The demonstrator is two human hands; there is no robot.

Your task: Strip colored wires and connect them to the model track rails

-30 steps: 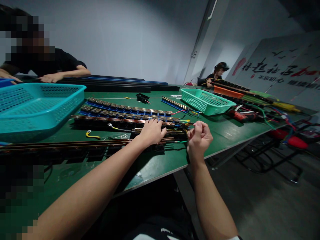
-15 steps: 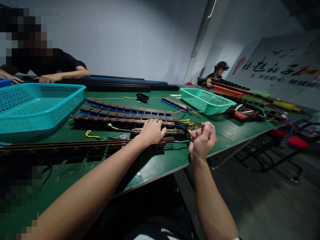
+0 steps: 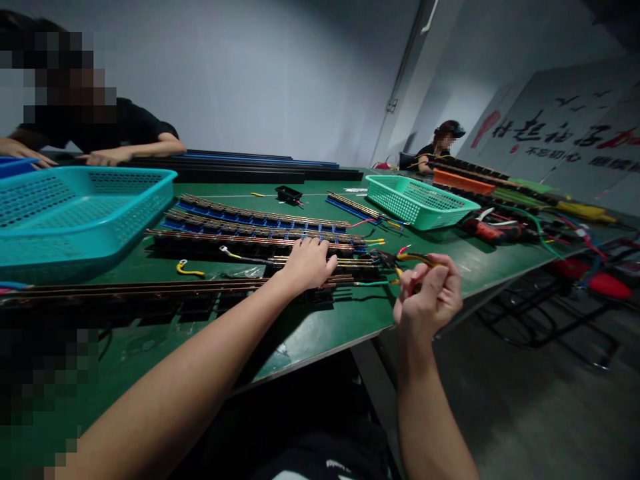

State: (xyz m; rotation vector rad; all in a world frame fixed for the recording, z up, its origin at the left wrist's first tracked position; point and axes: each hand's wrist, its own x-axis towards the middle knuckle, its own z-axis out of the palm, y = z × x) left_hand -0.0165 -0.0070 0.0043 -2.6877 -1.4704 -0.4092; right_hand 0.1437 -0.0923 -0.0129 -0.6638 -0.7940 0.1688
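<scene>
My left hand point(image 3: 311, 263) lies over the near group of copper-coloured rails on a black rail strip point(image 3: 353, 263), its fingers curled over the far side and its thumb sticking out to the right. In my right hand point(image 3: 431, 293) is a pair of pliers point(image 3: 416, 257) with yellow and black handles. The jaws point left and are close to the wire ends at the strip's right end; whether they touch a wire I cannot tell. A green wire point(image 3: 376, 283) runs from the nearest rails toward the right hand. A wire with a ring terminal point(image 3: 231, 254) extends from the strip's left end.
Several curved blue-based rail strips point(image 3: 260, 213) lie beyond. A turquoise basket point(image 3: 145, 223) stands left, a green basket point(image 3: 423, 210) at the back. A loose yellow wire point(image 3: 191, 270), a small black tray point(image 3: 289, 194) and red-handled tools point(image 3: 493, 230) are on the table. Two people sit across.
My right hand has moved right and slightly down with the pliers, so their jaws now show past the rail ends. My left hand has stayed on the strip. The view has shifted slightly.
</scene>
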